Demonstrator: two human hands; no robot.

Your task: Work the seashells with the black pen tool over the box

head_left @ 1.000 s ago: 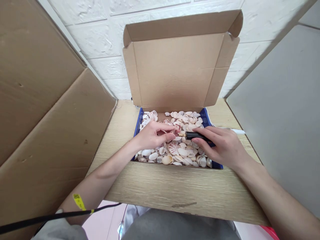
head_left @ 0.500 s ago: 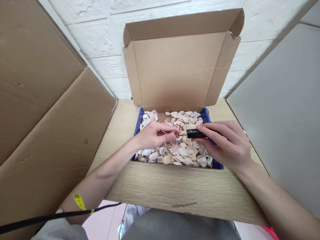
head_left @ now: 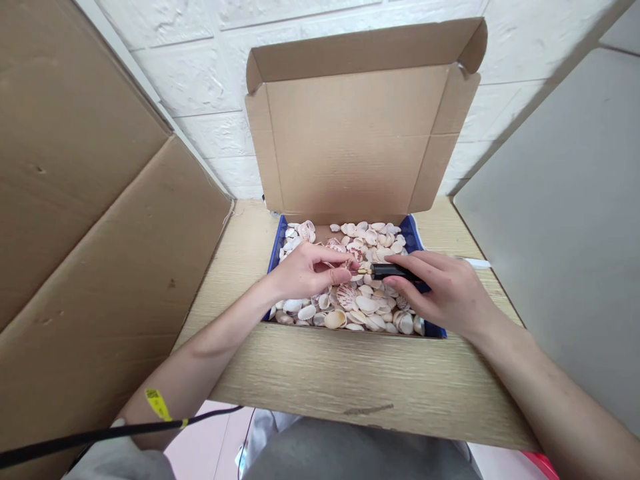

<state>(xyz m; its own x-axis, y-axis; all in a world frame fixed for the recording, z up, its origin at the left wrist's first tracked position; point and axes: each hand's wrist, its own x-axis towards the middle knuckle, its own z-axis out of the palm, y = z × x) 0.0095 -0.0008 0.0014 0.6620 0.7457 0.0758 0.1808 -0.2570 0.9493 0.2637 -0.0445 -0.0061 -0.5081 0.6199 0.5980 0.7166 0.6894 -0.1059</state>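
Note:
My left hand pinches a small reddish seashell between thumb and fingers, above the middle of the shell box; the fingers partly cover it. From the right, my right hand grips the black body of a small hand drill with a brass-coloured chuck. The drill lies roughly level, its tip pointing left at the held shell; whether tip and shell touch is too fine to make out. Beneath both hands, many loose seashells, white, cream and red-striped, fill the open cardboard box with blue sides.
The box's raised lid leans toward a white brick wall. A large cardboard panel stands on the left, a grey panel on the right. A black cable crosses my left arm. The wooden table ends close to my body.
My right hand has shifted its grip on the drill, lowering and turning slightly, and a white strip now shows behind it at the right. The left hand stays nearly still with the seashell.

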